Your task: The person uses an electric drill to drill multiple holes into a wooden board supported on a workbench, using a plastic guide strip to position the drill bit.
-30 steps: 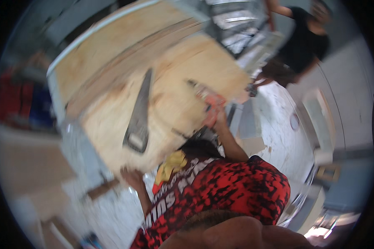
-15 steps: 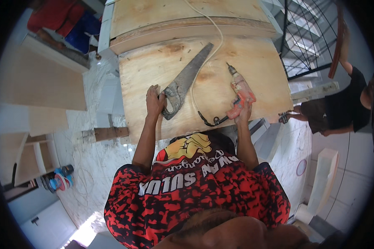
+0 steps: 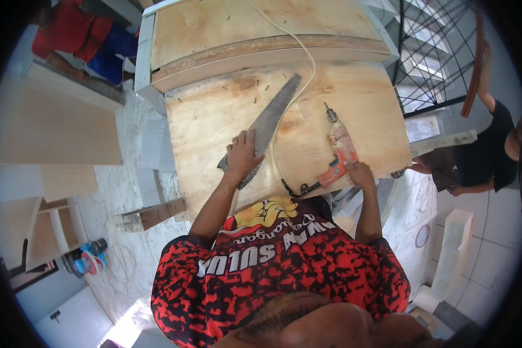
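A hand saw lies slantwise on a plywood board, its blade pointing away and to the right. My left hand rests over the saw where blade meets handle, fingers spread and thumb apart, hiding much of the handle. To the right lies a worn red power drill with its bit pointing away. My right hand is at the right side of the drill's grip, fingers curled in with the tips against it; part of them is hidden.
A pale cable runs over the board between saw and drill. Several small nails or screws lie near the saw's tip. A timber piece sticks out at left. One person stands at right, another at far left.
My left hand has moved from the saw handle's left side onto the saw. My right hand has shifted toward the right side of the drill's grip. The view has tilted slightly.
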`<state>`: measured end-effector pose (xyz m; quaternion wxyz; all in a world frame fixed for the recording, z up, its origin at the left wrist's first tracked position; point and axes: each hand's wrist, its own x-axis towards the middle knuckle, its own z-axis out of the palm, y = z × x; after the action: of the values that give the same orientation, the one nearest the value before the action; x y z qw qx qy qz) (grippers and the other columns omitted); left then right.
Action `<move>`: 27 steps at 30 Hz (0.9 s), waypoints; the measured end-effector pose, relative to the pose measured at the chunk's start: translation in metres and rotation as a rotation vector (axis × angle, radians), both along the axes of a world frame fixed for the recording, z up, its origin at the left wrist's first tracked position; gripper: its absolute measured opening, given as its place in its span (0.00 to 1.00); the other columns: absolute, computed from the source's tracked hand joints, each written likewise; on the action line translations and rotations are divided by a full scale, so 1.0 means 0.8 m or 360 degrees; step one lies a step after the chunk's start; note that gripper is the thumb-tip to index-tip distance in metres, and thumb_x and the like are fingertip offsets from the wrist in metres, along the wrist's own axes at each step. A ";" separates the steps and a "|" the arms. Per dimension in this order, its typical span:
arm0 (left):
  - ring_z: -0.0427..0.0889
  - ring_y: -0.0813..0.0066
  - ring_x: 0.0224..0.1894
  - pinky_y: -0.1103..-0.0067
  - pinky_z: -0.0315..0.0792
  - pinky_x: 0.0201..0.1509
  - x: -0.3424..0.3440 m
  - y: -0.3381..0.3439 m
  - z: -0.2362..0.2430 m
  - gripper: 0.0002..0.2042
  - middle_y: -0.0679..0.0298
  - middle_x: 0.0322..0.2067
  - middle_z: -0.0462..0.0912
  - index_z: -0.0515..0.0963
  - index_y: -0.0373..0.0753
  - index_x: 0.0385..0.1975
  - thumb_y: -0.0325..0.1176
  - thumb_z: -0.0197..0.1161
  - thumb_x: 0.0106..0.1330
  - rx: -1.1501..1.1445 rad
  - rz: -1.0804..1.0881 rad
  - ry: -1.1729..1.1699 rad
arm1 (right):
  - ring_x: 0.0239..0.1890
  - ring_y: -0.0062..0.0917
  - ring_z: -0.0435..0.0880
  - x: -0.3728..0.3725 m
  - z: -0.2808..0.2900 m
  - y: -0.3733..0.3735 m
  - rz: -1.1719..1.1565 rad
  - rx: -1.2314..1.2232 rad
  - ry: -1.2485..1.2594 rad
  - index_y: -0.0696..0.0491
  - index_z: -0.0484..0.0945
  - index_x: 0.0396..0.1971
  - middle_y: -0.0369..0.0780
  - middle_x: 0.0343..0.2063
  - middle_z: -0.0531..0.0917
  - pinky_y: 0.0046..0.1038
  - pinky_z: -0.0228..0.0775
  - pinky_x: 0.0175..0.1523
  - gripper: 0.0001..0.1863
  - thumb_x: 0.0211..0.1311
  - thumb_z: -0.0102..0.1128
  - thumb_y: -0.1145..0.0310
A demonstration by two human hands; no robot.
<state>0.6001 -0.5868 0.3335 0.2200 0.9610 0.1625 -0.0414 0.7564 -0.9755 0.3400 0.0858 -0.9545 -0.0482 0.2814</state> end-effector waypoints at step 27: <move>0.59 0.42 0.66 0.60 0.55 0.69 0.052 0.273 -0.080 0.30 0.43 0.64 0.61 0.64 0.30 0.62 0.42 0.59 0.65 0.0053 0.1285 -0.0662 | 0.64 0.60 0.59 0.106 -0.072 0.482 0.0883 0.0836 -0.1079 0.60 0.67 0.60 0.62 0.61 0.63 0.56 0.49 0.67 0.28 0.62 0.53 0.61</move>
<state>0.6419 -0.3687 0.2695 0.2311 0.8118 0.4773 0.2443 0.8410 -0.5897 0.2825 0.2245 -0.8896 -0.3942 -0.0534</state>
